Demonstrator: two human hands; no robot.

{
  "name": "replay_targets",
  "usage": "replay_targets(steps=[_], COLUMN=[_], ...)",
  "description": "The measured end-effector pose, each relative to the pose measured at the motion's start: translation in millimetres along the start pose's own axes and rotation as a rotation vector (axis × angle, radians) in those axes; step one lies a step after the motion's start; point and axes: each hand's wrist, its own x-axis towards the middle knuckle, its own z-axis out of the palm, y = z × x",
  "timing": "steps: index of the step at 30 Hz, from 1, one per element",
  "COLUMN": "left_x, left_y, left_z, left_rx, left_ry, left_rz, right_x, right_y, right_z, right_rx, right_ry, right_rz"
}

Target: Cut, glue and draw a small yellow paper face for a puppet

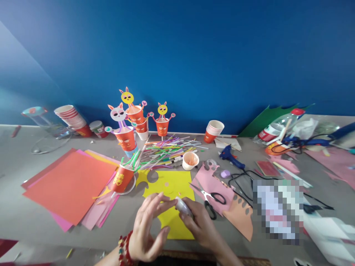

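Observation:
My right hand is closed around a small whitish tube that looks like a glue stick, its top pointing up and left. The index finger of my left hand reaches to that top end; whether it presses on something tiny there I cannot tell. The other left fingers and thumb are apart. Below both hands lies a yellow paper sheet with round pieces cut from its edge. Black-handled scissors lie partly open to the right, on pink cut paper. Behind them is a lilac cap.
Coloured sheets are stacked at left beside a fallen orange cup. Behind are loose pipe cleaners, a cup of scraps and decorated cup figures. A blue glue gun with its cord and a bottle stand right.

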Motion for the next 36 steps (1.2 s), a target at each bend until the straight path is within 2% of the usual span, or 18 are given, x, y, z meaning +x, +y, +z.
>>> replay_targets(steps=[3, 6, 11, 16, 20, 27, 36], left_x=[0.4, 5.2, 10.8, 4.0, 0.2, 6.8, 4.0], left_y=[-1.2, -0.9, -1.0, -0.8, 1.6, -0.9, -0.8], left_z=[-0.7, 0.0, 3.6, 3.9, 3.4, 6.5, 6.7], left_rx=[0.032, 0.027, -0.083, -0.200, -0.193, -0.173, -0.186], left_ry=[-0.103, -0.130, -0.126, -0.117, -0.095, -0.115, -0.076], left_rz=[0.045, 0.041, -0.020, -0.084, -0.062, -0.047, -0.014], right_x=[0.7, -0.7, -3.8, -0.4, 2.1, -1.9, 0.5], right_y=[-0.9, -0.5, 0.5, -1.7, -4.0, -1.6, -5.5], right_z=[-1.0, -2.1, -2.9, -5.0, -6.5, -6.7, -5.9], right_rx=[0.004, 0.018, -0.001, -0.025, -0.064, -0.074, -0.071], right_ry=[-0.003, -0.016, -0.030, 0.005, 0.034, 0.000, 0.016], right_rz=[0.014, 0.008, -0.012, -0.009, -0.017, -0.012, -0.027])
